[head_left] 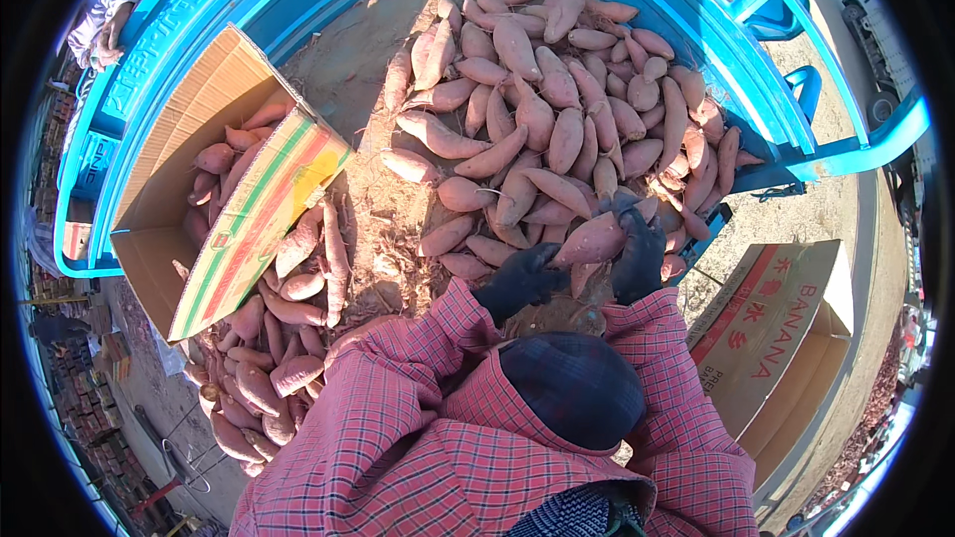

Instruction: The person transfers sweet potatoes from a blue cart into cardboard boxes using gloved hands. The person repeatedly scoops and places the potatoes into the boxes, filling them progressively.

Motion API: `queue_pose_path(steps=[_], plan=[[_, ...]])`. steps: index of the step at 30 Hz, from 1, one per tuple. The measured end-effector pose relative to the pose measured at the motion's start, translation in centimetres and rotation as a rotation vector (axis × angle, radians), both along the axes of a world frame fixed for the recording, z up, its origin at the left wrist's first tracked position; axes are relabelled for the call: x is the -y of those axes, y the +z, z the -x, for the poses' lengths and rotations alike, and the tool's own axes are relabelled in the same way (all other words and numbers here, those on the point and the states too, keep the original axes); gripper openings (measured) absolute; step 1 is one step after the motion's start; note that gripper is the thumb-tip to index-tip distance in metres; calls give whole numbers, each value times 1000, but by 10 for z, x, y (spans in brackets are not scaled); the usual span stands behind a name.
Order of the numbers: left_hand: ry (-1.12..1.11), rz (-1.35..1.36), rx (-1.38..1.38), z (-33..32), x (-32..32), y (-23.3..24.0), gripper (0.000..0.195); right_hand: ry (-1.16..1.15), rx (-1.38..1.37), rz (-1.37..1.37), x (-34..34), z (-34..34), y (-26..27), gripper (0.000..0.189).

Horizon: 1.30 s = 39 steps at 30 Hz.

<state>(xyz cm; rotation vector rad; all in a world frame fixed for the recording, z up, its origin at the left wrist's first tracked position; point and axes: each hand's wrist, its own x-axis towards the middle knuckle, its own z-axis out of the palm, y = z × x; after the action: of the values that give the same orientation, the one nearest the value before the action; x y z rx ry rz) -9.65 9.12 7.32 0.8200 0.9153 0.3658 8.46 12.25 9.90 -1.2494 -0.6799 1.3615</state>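
My right hand [639, 250], in a dark glove, grips the right end of a large sweet potato [592, 240]. At the potato's left end is my gloved left hand [524, 277]. Its fingertips are beside or against the tip; which of the two, I cannot tell. Beyond my hands a big heap of sweet potatoes [533, 115] covers the floor of a blue truck bed [328, 67]. A second pile of sweet potatoes [257, 384] lies to my left, partly hidden by my sleeve.
An opened cardboard box [261, 227] leans tilted at the left, with several sweet potatoes inside. Another cardboard box [761, 321], printed with writing, stands at the right. Blue metal railing [858, 156] rises at the far right. Another person's hand [108, 45] rests near the truck's side at upper left.
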Motion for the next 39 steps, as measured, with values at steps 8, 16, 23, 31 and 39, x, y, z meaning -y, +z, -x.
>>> queue_pose_path(steps=[8,16,23,31,39], plan=[[239,-964,-168,12,-5,-42,30,422,994,-716,0,44,20,46],[-339,-911,-1546,233,-112,-118,62,191,547,-130,-9,5,9,44],[517,-278,-264,126,-61,-26,61,366,458,-113,-6,11,31,72],[140,-206,258,-7,-6,45,63,236,-125,-2,17,-12,97,67],[443,-965,-496,69,-57,-1,40,-245,739,-395,130,-95,220,40]])
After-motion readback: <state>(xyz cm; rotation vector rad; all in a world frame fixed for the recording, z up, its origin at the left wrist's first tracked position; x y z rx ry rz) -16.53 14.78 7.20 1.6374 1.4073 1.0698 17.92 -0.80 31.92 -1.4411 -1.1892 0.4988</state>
